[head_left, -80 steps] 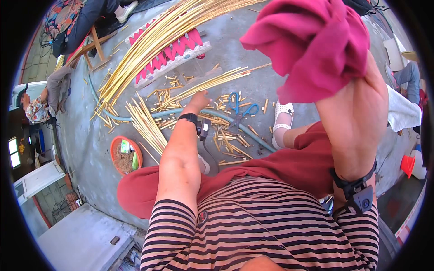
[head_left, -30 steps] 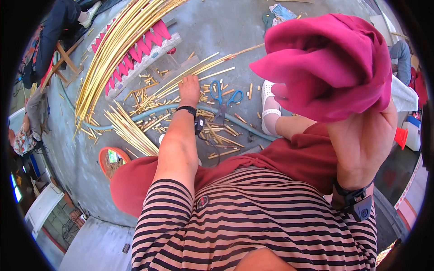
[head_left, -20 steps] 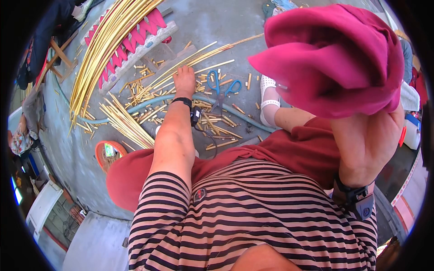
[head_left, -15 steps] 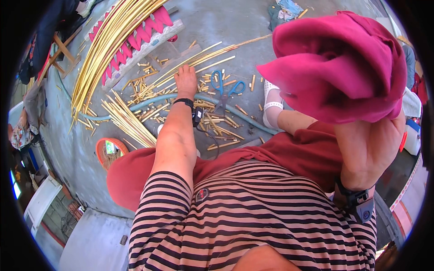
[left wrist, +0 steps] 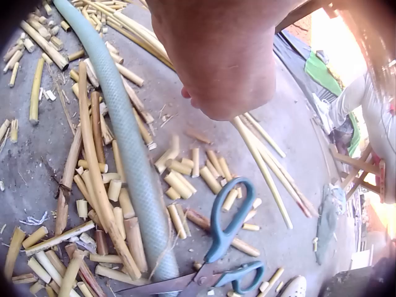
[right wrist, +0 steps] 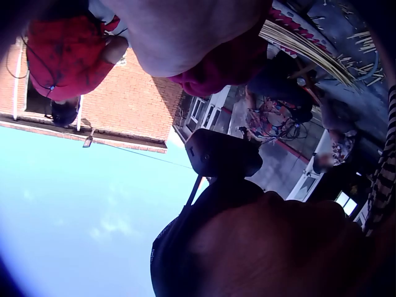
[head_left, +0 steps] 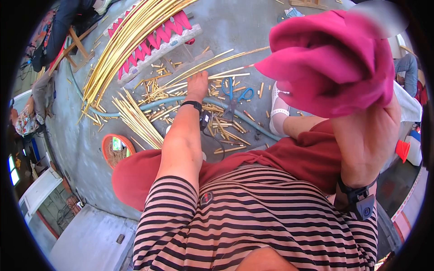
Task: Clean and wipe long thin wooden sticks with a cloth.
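Pale stalks (head_left: pixel 233 55) lie on the grey ground, and my left hand (head_left: pixel 197 86) rests low over them at their left part. In the left wrist view my left hand (left wrist: pixel 216 59) looks rounded like a fist, with stalks (left wrist: pixel 263 167) emerging beneath it; its fingertips are hidden. My right hand (head_left: pixel 368 137) holds a bunched magenta cloth (head_left: pixel 330 67) high at the right, with the folds covering its fingers. Part of the magenta cloth (right wrist: pixel 226 69) shows beside my right hand (right wrist: pixel 185 31) in the right wrist view.
Blue-handled scissors (head_left: pixel 231 97) lie right of my left hand, near a blue-green hose (head_left: pixel 246 118) and many short cut pieces (head_left: pixel 226 131). A long stalk bundle (head_left: pixel 122 49) lies across a pale slab (head_left: pixel 156 58) with pink cloth. An orange basket (head_left: pixel 132 147) stands by the left knee.
My left hand has moved up onto the stalks from just below them. The magenta cloth stays raised in my right hand, its folds differently arranged. The head view has shifted.
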Available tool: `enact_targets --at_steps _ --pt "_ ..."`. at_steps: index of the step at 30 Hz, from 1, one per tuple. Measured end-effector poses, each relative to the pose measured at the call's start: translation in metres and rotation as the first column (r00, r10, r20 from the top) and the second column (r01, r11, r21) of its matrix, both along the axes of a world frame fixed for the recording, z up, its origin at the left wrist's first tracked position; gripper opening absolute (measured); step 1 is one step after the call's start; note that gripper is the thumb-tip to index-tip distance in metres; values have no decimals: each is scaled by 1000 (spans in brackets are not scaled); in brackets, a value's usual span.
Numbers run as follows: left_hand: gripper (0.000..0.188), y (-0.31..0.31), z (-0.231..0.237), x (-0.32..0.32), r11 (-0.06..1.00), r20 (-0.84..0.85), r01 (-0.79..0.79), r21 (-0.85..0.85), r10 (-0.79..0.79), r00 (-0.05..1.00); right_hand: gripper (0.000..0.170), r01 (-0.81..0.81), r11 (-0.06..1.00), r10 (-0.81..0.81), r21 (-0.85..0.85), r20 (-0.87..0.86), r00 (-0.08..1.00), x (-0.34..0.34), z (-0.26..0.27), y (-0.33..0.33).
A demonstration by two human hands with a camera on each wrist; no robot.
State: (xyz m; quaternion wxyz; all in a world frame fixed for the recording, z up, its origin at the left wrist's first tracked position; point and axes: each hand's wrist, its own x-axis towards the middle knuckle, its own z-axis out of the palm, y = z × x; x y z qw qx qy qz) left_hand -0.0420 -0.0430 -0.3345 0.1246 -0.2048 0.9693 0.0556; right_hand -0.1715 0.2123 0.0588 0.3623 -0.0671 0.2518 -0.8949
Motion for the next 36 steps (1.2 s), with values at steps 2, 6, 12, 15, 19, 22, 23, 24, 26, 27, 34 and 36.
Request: enact_targets --at_steps 2,6,12,15,19,22,23,24,26,27,34,36 --pt "23 0 24 -8 990 -58 82 117 -75 995 45 19 999 -21 47 43 999 -3 8 -3" --pt "23 9 104 -21 950 -294 239 202 -174 940 42 -128 985 135 -115 50 990 -14 8 -14" --pt "20 -26 270 -15 778 -500 298 553 24 866 39 -410 874 368 -260 -197 909 -10 9 -57" --pt "21 -56 358 20 621 -400 -34 783 545 737 37 -391 920 387 -2 -130 913 6 17 -80" --pt "25 -81 413 73 360 -485 337 870 745 458 32 159 829 559 536 -792 -244 27 20 -118" --pt "23 -63 415 90 329 -477 373 867 764 435 36 286 573 814 768 -574 -88 60 12 -122" --pt "24 -61 408 94 325 -459 337 884 747 481 37 307 578 808 756 -585 -79 62 4 -127" --pt "25 -60 394 97 322 -436 299 898 728 528 38 329 581 801 745 -595 -68 63 -3 -133" --pt "23 -54 381 96 301 -364 212 930 660 657 39 274 630 752 726 -659 17 64 -8 -144" --pt "22 -49 377 93 291 -312 162 943 604 733 39 200 678 704 707 -703 97 65 -9 -150" --pt "20 -47 361 77 140 -233 194 971 366 901 26 -263 827 529 498 -525 667 61 -15 -165" --pt "21 -52 342 72 86 -218 203 975 260 941 22 -173 831 493 529 -556 669 61 -16 -163"
